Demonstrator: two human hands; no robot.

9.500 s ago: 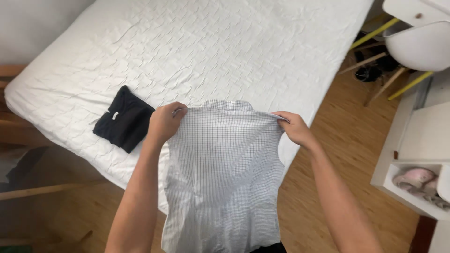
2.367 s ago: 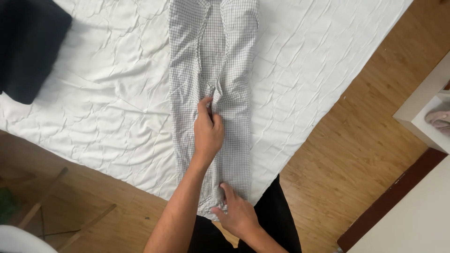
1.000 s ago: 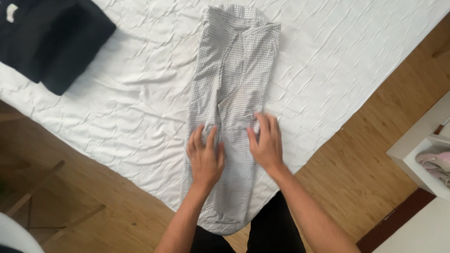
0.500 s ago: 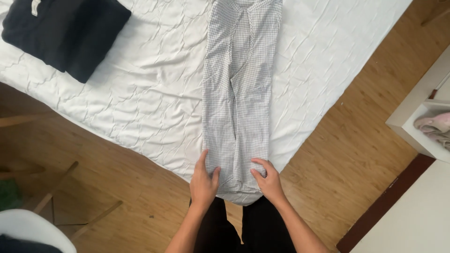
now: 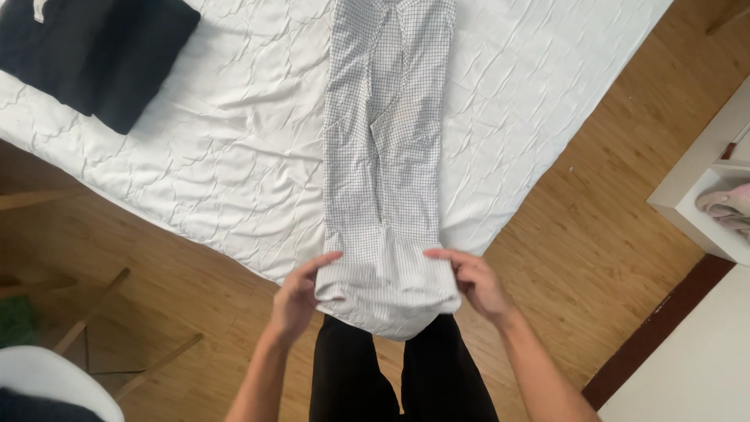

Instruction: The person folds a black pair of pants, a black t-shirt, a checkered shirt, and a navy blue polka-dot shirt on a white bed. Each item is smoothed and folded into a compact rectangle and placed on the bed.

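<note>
The checked shirt [image 5: 388, 156] — white with a fine dark grid — lies folded into a long narrow strip on the bed [image 5: 234, 180], running from the far edge of the view down to the near edge of the mattress, where its lower end hangs off over the floor. That lower end is lifted and bunched slightly into a soft roll between the two hands. The left hand [image 5: 298, 301] has its grip closed on the left corner of the hem, thumb on top and fingers curled beneath the cloth. The right hand [image 5: 478, 283] grasps the right corner in the same way, fingers [image 5: 445, 255] pointing inward across the fabric. Both forearms reach up from the bottom of the view, above the person's black trousers [image 5: 402, 375].

The bed is covered by a white, creased quilted sheet. Well apart from the shirt, at the upper left corner, a folded black garment [image 5: 101, 55] rests on the sheet. A wooden floor [image 5: 586, 258] surrounds the bed — at the right edge stands a white shelf unit [image 5: 703, 187] with pinkish cloth [image 5: 726, 207] in one compartment.
</note>
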